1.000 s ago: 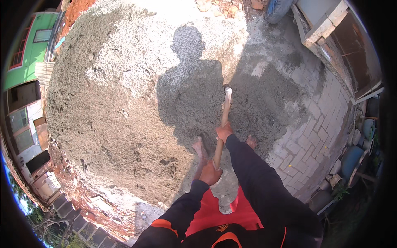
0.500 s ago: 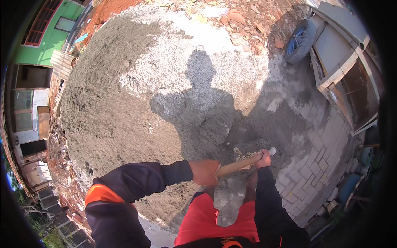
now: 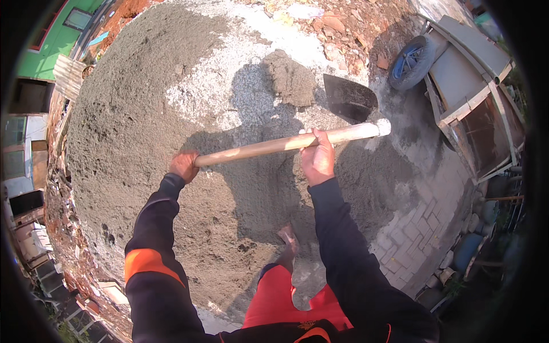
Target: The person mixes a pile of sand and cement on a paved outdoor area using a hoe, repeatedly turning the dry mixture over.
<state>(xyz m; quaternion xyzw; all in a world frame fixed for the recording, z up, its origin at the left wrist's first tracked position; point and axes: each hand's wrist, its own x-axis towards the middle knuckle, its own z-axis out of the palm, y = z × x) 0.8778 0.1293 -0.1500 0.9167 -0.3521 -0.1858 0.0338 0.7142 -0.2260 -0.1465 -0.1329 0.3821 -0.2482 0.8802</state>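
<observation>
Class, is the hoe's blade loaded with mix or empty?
Empty on the side we see: the blade shows dark metal, a grey clump to its left. Far side hidden.

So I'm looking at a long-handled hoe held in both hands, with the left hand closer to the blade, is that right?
Not quite: the head view shows the right hand closer to the blade; the left hand is farther from it. Both do hold the long-handled hoe.

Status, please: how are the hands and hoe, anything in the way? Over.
Left hand gripping pale wooden hoe handle, right hand further along it. Dark curved metal blade right of rough grey clump. Blue-rimmed dark wheel nearby, apparently clear of blade.
</observation>
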